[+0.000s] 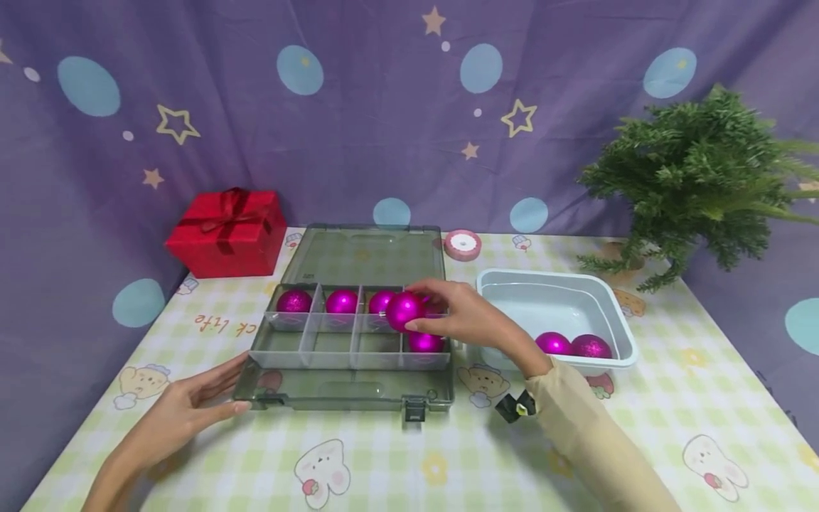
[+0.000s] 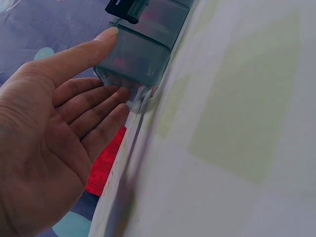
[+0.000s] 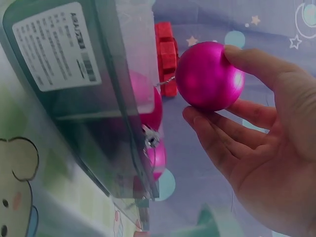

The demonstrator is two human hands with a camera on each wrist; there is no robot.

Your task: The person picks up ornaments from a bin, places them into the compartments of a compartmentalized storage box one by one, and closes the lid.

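A shiny magenta ball [image 1: 404, 311] with a silver wire loop hangs just above the right end of a translucent grey-green plastic compartment box [image 1: 320, 387], pinched between the thumb and fingers of the right hand [image 1: 462, 311].

Nearest is the green-and-white checked tablecloth [image 1: 390, 455] with cartoon prints; a beige sleeve [image 1: 595, 434] reaches in from the near right. The left hand [image 1: 188, 409] rests at the box's near left corner, its thumb on the near edge and its fingers extended along the left side.

Inside the box, clear dividers form two rows of compartments behind a long near section. The nearer row holds a magenta ball [image 1: 425, 343] at its right end. To the right, a pale blue plastic basin [image 1: 531, 302] holds two magenta balls [image 1: 572, 345], the right one glittery. In the far row, the three left compartments hold one magenta ball each; the right hand partly hides the fourth.

Farther back lie the folded-back lid [image 1: 365, 252], a pink ribbon roll [image 1: 463, 244], a red bow-tied gift box [image 1: 227, 235] at left, a green artificial tree [image 1: 697, 163] at right and a purple patterned curtain [image 1: 384, 128].
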